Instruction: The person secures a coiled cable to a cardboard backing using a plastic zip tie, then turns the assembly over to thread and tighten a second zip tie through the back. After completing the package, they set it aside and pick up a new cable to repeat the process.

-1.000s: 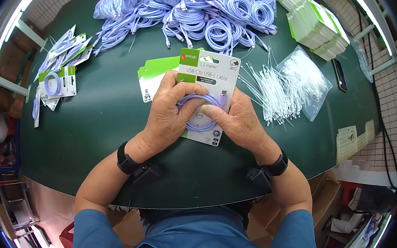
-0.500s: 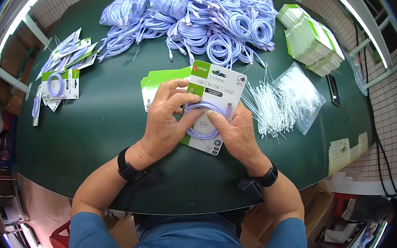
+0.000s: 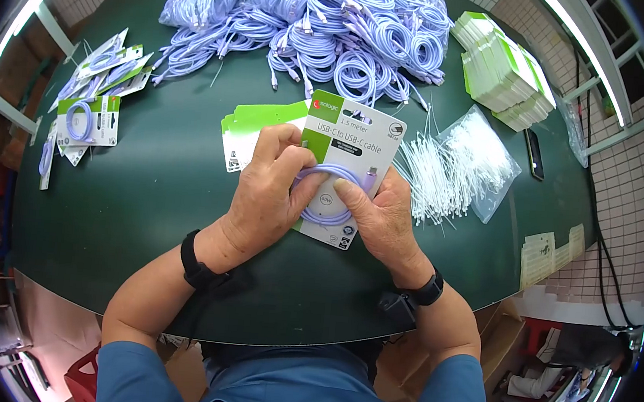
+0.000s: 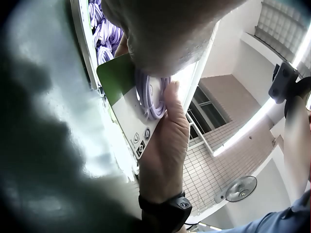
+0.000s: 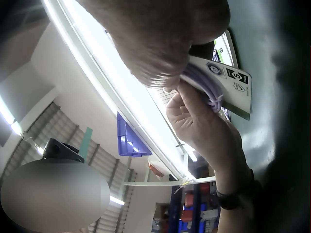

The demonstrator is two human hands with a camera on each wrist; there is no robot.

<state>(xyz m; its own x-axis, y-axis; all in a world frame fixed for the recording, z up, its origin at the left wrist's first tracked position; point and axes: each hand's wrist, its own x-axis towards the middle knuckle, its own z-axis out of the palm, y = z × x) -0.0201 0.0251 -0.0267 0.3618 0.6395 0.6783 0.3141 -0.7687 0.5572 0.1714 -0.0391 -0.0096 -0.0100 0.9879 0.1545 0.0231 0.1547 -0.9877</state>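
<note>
Both hands gripped one cable card: left hand (image 3: 265, 196) curled at nine o'clock, right hand (image 3: 378, 213) at four, pinning the coiled purple cable (image 3: 330, 194) to the packaging card (image 3: 350, 146), whose long axis ran toward twelve.

A dark green surface (image 3: 146, 193) with a curved near edge carries everything. At its far side lies a large heap of coiled lilac cables (image 3: 322, 25). To the far right sits a stack of green-and-white cards (image 3: 506, 71), with a clear bag of white cable ties (image 3: 467, 160) nearer and a dark phone (image 3: 535, 154) just beside it. On the left, packed cable cards (image 3: 85, 104) lie scattered. Near the middle, a few blank cards (image 3: 255, 130) lie fanned out.
</note>
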